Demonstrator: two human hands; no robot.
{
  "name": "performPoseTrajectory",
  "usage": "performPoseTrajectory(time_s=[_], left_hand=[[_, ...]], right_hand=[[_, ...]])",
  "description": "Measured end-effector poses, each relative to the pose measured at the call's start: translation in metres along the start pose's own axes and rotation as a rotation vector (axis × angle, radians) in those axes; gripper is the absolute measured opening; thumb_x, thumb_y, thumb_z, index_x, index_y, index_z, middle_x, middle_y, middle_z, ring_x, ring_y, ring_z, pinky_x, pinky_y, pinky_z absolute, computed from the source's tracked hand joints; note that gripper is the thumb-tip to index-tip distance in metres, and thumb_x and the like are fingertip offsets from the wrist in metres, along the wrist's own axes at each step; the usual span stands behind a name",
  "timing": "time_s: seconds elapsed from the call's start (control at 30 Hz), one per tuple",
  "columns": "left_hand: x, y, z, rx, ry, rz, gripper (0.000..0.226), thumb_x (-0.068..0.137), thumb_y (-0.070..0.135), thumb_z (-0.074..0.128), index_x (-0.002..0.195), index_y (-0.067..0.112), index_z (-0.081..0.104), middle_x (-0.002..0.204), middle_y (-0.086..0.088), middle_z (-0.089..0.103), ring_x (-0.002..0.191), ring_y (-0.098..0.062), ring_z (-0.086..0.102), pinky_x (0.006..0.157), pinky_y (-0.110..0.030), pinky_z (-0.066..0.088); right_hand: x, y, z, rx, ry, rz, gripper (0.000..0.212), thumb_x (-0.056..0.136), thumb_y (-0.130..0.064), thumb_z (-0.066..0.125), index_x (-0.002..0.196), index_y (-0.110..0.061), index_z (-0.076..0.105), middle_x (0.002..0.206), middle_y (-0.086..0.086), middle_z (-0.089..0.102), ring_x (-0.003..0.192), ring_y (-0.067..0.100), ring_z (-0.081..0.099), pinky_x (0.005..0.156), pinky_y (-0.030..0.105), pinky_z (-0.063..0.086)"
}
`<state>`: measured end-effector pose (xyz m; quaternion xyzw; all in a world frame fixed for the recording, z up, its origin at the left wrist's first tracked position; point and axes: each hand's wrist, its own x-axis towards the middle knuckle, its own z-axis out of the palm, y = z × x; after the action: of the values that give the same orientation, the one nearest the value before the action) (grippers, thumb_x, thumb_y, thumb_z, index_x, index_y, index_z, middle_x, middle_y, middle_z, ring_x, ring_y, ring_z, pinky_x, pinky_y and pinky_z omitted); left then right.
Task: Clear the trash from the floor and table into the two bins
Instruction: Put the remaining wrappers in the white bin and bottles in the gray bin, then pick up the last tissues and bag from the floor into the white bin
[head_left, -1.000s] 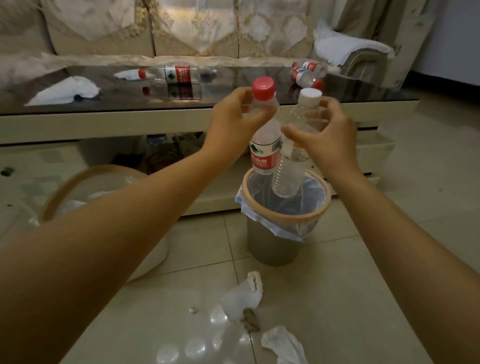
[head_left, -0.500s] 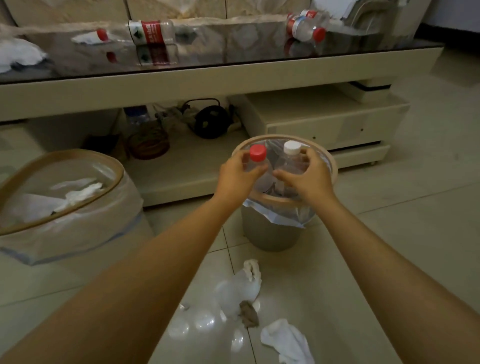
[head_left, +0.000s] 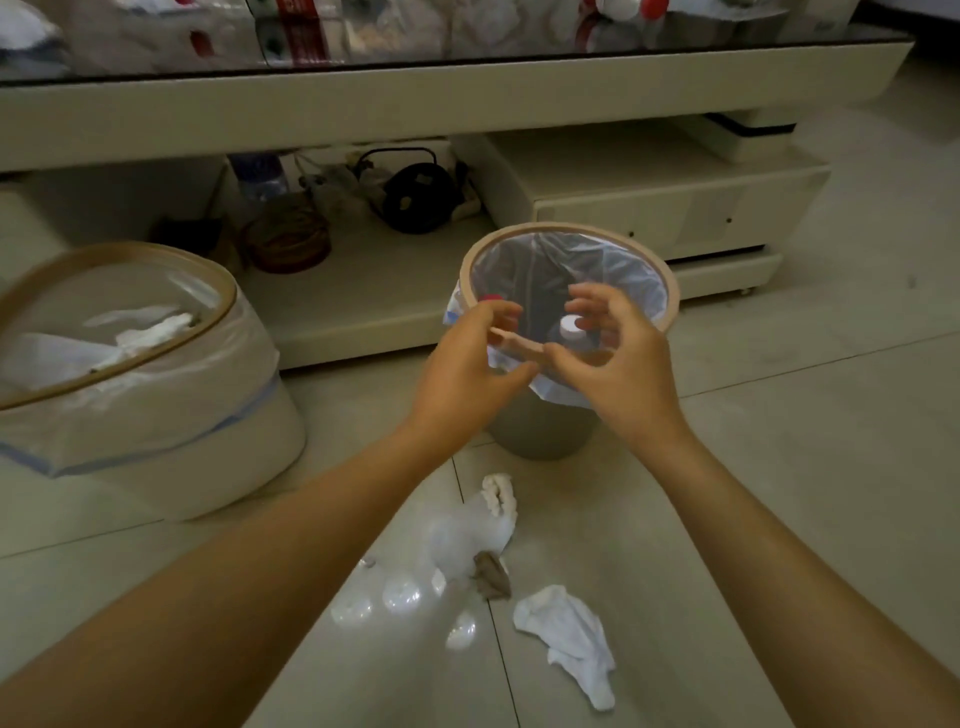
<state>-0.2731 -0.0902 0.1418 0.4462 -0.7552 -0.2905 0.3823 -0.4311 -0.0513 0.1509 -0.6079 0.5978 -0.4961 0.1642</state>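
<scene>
Head view: bottles (head_left: 571, 332) lie in bin (head_left: 670, 291), below both empty hands' grip.

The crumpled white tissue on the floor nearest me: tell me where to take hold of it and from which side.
Pinch the raised, bunched upper part of the crumpled white tissue, coming straight down from above. It lies loose on the tiled floor, its lower end trailing thin and flat, so the thicker folds probably give a surer grip. The right hand, now empty over the small bin, seems closest.
</scene>
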Motion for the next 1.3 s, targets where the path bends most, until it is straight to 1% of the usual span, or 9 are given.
performPoseTrajectory(time_s=[0.13,0.3,0.43,0.57,0.73,0.87,1.0,1.13,1.3], left_hand=[[-0.046,-0.015,0.001,0.072,-0.105,-0.096,0.05,0.079,0.031,0.074,0.123,0.027,0.05,0.115,0.011,0.057,0.101,-0.003,0.055,0.082,-0.02,0.049],[-0.093,-0.052,0.013,0.097,-0.202,-0.284,0.059,0.074,0.037,0.076,0.125,0.036,0.046,0.109,0.018,0.057,0.093,-0.001,0.057,0.079,-0.029,0.054],[-0.114,-0.081,0.025,0.186,-0.284,-0.374,0.066,0.072,0.038,0.078,0.129,0.034,0.044,0.116,0.013,0.056,0.098,-0.005,0.055,0.078,-0.024,0.048],[-0.122,-0.105,0.041,0.551,-0.533,-0.242,0.087,0.07,0.049,0.076,0.142,0.034,0.029,0.144,0.004,0.037,0.125,-0.021,0.041,0.095,-0.039,0.041],[-0.116,-0.116,0.063,0.819,-0.802,-0.076,0.106,0.07,0.051,0.076,0.149,0.036,0.006,0.159,-0.003,0.004,0.143,-0.029,0.011,0.107,-0.051,0.03],[-0.109,-0.121,0.081,0.82,-0.85,-0.189,0.117,0.065,0.054,0.078,0.149,0.037,-0.002,0.159,-0.003,-0.006,0.144,-0.031,0.005,0.107,-0.053,0.028],[-0.104,-0.127,0.092,0.866,-0.882,-0.179,0.119,0.066,0.053,0.078,0.148,0.038,-0.008,0.158,-0.002,-0.012,0.144,-0.032,0.004,0.106,-0.053,0.03],[-0.104,-0.132,0.094,0.831,-0.809,-0.158,0.104,0.07,0.043,0.077,0.147,0.038,0.007,0.157,-0.002,0.003,0.133,-0.031,0.029,0.099,-0.047,0.038],[-0.102,-0.137,0.091,0.845,-0.737,-0.113,0.089,0.074,0.039,0.073,0.144,0.033,0.019,0.148,-0.001,0.025,0.127,-0.028,0.035,0.096,-0.045,0.04]], right_hand=[[-0.05,-0.001,0.007,0.056,-0.072,0.003,0.042,0.077,-0.016,0.075,0.115,-0.022,0.058,0.109,-0.008,0.062,0.102,0.003,0.058,0.088,0.021,0.049],[-0.11,0.026,0.022,0.193,-0.24,0.269,0.054,0.074,-0.012,0.078,0.12,-0.029,0.055,0.105,-0.01,0.064,0.093,0.008,0.062,0.079,0.015,0.049],[-0.144,0.055,0.027,0.069,-0.338,0.365,0.062,0.074,-0.015,0.078,0.125,-0.036,0.049,0.107,-0.018,0.061,0.093,-0.001,0.058,0.075,0.009,0.044],[-0.167,0.078,0.027,-0.244,-0.499,0.291,0.064,0.077,-0.026,0.073,0.132,-0.04,0.043,0.118,-0.024,0.052,0.099,-0.001,0.053,0.076,0.012,0.041],[-0.174,0.093,0.031,-0.536,-0.656,0.059,0.058,0.079,-0.029,0.069,0.133,-0.031,0.047,0.134,-0.011,0.046,0.112,0.012,0.051,0.084,0.022,0.043],[-0.176,0.098,0.038,-0.573,-0.68,0.002,0.059,0.076,-0.028,0.072,0.132,-0.027,0.051,0.139,-0.004,0.046,0.113,0.018,0.054,0.084,0.031,0.046],[-0.176,0.102,0.043,-0.625,-0.734,-0.058,0.061,0.069,-0.03,0.076,0.126,-0.026,0.054,0.139,0.001,0.046,0.113,0.023,0.056,0.08,0.037,0.047],[-0.174,0.104,0.041,-0.689,-0.779,-0.082,0.064,0.065,-0.03,0.079,0.125,-0.024,0.056,0.14,0.006,0.046,0.114,0.027,0.056,0.08,0.041,0.048],[-0.171,0.101,0.034,-0.74,-0.94,-0.032,0.077,0.075,-0.038,0.071,0.142,-0.035,0.032,0.156,-0.002,0.015,0.134,0.021,0.032,0.101,0.039,0.036]])
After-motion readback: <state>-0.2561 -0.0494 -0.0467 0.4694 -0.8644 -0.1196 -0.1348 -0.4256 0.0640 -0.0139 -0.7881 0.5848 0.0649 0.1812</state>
